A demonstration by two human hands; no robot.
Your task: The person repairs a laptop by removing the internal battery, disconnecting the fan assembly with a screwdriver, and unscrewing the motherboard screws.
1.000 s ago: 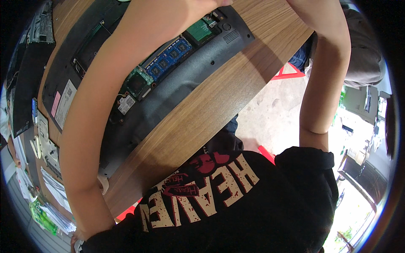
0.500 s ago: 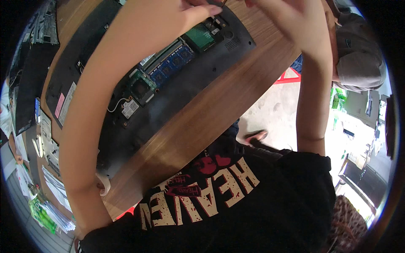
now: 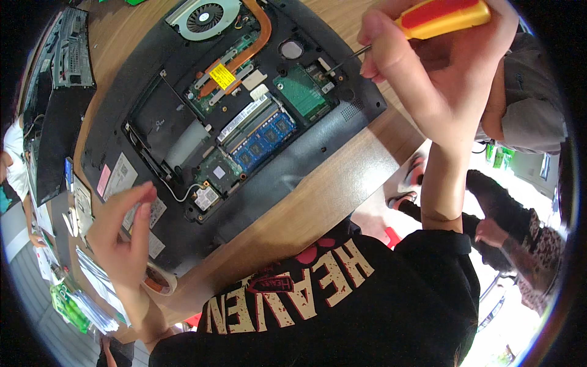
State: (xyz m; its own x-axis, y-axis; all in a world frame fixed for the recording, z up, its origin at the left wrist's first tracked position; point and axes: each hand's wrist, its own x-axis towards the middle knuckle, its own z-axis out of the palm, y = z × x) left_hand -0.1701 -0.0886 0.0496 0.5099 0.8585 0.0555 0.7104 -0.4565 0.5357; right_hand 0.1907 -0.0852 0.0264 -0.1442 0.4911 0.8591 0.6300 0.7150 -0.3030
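**Screwdriver over an opened laptop**

Head view: the right hand [image 3: 428,67] is closed around a screwdriver [image 3: 437,15] with a red and yellow handle, held at the upper right of the picture. Its thin metal shaft slants down and to the left, and the tip sits at a small bracket beside the green circuit card [image 3: 301,93] inside the laptop [image 3: 244,122]. The laptop lies bottom side up on the wooden desk [image 3: 318,202] with its cover off, showing a round fan [image 3: 205,17] at the top, a copper heat pipe [image 3: 264,27] curving from it, 2 blue memory modules [image 3: 264,139] near the middle and a small wireless card [image 3: 206,197] with a white wire at the lower left.

The left hand [image 3: 125,235] hovers over the lower left corner of the laptop, fingers loosely bent and thumb close to the fingertips; whether it pinches anything cannot be told. Just below it a roll of tape [image 3: 160,281] lies on the desk edge. A second dark laptop part [image 3: 55,110] lies at the far left. Another person's legs and sandalled foot [image 3: 403,199] show beyond the desk on the right.
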